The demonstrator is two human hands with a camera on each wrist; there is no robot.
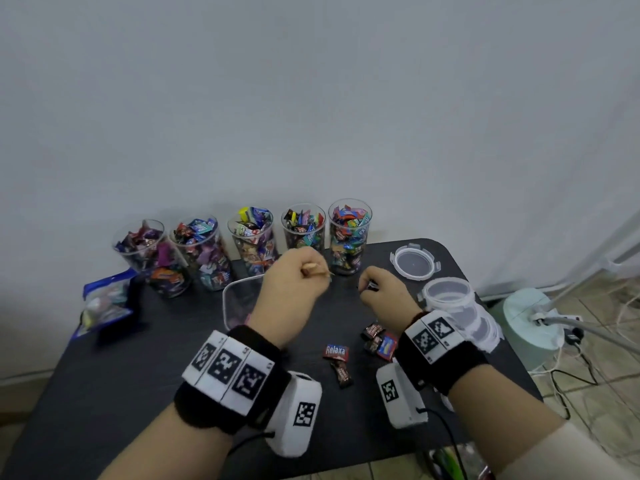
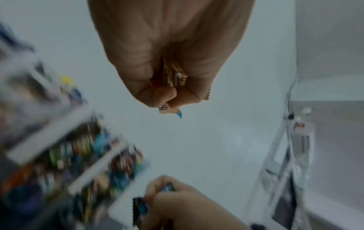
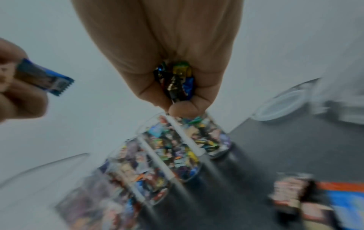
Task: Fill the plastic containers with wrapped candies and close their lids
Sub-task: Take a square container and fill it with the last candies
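Note:
My left hand (image 1: pixel 298 278) is raised over the black table (image 1: pixel 138 368), clenched round a bunch of wrapped candies (image 2: pixel 174 77); a blue wrapper end (image 3: pixel 47 80) sticks out of it. My right hand (image 1: pixel 372 287) hovers beside it to the right and grips its own handful of dark, blue and green wrapped candies (image 3: pixel 176 80). A clear rectangular container (image 1: pixel 235 299) stands partly hidden behind my left hand. An open round container (image 1: pixel 448 297) stands to the right of my right hand, its lid (image 1: pixel 414 261) lying flat behind it.
Several tall clear cups (image 1: pixel 349 233) full of candies line the wall at the back. Loose candies (image 1: pixel 336 353) lie on the table between my wrists. A blue bag (image 1: pixel 104 303) lies at the left edge. A pale appliance (image 1: pixel 530 323) with cables stands on the floor, right.

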